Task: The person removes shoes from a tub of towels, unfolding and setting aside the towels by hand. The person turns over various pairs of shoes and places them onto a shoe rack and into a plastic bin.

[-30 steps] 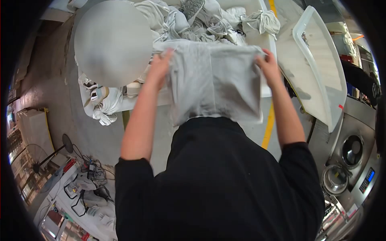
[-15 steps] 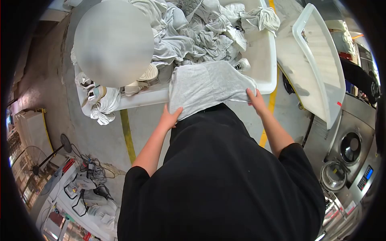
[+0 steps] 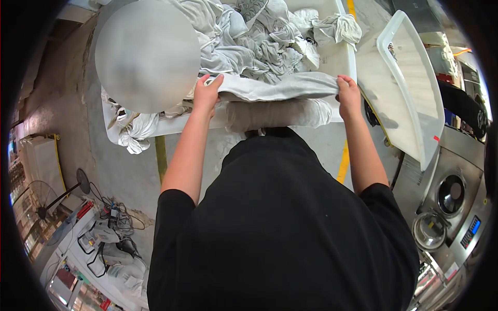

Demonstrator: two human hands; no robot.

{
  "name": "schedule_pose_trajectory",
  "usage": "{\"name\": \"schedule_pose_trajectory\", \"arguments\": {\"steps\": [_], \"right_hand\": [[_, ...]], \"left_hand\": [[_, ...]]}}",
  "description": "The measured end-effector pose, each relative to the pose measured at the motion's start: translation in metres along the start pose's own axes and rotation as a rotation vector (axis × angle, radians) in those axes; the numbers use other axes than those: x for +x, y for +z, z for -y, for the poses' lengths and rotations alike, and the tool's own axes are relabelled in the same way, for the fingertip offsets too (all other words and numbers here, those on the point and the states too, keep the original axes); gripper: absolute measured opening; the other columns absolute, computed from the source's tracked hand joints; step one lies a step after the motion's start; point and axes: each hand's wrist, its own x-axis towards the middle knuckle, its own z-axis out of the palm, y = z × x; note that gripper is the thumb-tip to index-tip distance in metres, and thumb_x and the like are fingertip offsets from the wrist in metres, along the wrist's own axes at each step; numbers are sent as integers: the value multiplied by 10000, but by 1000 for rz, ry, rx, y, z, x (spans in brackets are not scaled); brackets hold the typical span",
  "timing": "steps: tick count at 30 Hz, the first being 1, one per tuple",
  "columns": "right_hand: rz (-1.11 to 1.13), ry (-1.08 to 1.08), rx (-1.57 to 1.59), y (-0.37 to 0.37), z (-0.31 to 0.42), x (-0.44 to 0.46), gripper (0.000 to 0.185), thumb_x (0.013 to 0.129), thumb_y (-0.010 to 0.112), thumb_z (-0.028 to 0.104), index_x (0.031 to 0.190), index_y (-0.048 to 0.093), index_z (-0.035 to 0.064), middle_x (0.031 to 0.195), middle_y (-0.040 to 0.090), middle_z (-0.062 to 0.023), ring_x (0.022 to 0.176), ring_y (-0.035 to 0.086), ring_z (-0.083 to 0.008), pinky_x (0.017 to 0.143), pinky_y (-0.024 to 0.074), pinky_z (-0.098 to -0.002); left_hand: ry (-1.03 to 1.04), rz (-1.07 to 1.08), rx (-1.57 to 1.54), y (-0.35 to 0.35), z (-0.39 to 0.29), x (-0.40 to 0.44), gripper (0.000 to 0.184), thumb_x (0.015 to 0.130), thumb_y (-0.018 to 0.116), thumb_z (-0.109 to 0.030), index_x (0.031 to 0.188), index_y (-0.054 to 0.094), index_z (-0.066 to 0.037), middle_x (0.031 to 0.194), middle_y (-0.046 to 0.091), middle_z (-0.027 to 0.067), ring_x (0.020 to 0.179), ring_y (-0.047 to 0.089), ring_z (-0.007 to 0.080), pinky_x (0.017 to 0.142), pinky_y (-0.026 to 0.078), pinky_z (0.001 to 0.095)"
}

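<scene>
A light grey cloth [image 3: 280, 87] is stretched between my two hands above the near edge of a white tub [image 3: 340, 57]. My left hand [image 3: 207, 93] pinches its left corner between thumb and fingers. At the right corner, my right hand [image 3: 348, 93] grips the cloth with closed fingers. The cloth's lower part billows toward my body and is blurred. Behind it, the tub holds a heap of crumpled grey and white cloths [image 3: 249, 49]. A knotted white bundle [image 3: 137, 132] hangs over the tub's near left corner.
A large white panel with a raised rim [image 3: 415, 93] leans at the right. Beyond it stands a steel machine with a round door [image 3: 429, 231]. At the lower left are a fan [image 3: 82, 181] and a white table [image 3: 72, 249] with cables and tools. Yellow lines mark the floor.
Both hands have risen away from my body since half a second ago, lifting the cloth's upper edge. The cloth has gone from spread flat to a taut upper strip with its lower part billowing.
</scene>
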Motion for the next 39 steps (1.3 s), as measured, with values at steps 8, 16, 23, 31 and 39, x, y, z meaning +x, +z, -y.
{"name": "schedule_pose_trajectory", "arguments": {"steps": [8, 16, 23, 31, 39], "right_hand": [[-25, -144, 324, -34, 136, -21, 251, 963, 633, 233, 1131, 659, 47, 982, 638, -31, 899, 584, -148, 821, 483, -317], [-182, -648, 574, -66, 238, -77, 297, 1007, 538, 118, 1250, 586, -45, 1142, 647, -155, 1069, 647, -268, 979, 529, -419], [34, -480, 423, -136, 179, 94, 294, 939, 691, 248, 1166, 672, 62, 1072, 684, -74, 1012, 640, -237, 903, 532, -378], [-160, -1239, -214, -144, 411, -112, 322, 1002, 541, 219, 1260, 587, 33, 1184, 640, -165, 1113, 589, -271, 970, 450, -427], [-187, -928, 249, -108, 329, -66, 464, 967, 628, 366, 1304, 581, 51, 1342, 560, -184, 1201, 566, -263, 1042, 440, -462]], "left_hand": [[26, 86, -579, 0, -116, -31, 470, 893, 648, -63, 1353, 557, -96, 800, 520, 23, 546, 384, 96, 454, 295, 241], [585, 478, -756, -44, -189, -116, 365, 953, 565, -69, 1312, 552, -10, 758, 502, -24, 619, 473, 74, 571, 400, 232], [399, 316, -850, -8, -166, -53, 370, 959, 540, -66, 1328, 554, -52, 876, 586, 16, 715, 567, 107, 610, 479, 236], [1245, 637, -874, -40, -314, -186, 248, 1035, 427, -58, 797, 492, -76, 658, 406, -19, 570, 362, 90, 584, 351, 250], [774, 545, -743, -11, -254, -117, 314, 1014, 519, -126, 1316, 544, -44, 680, 563, -30, 599, 557, 94, 611, 477, 259]]}}
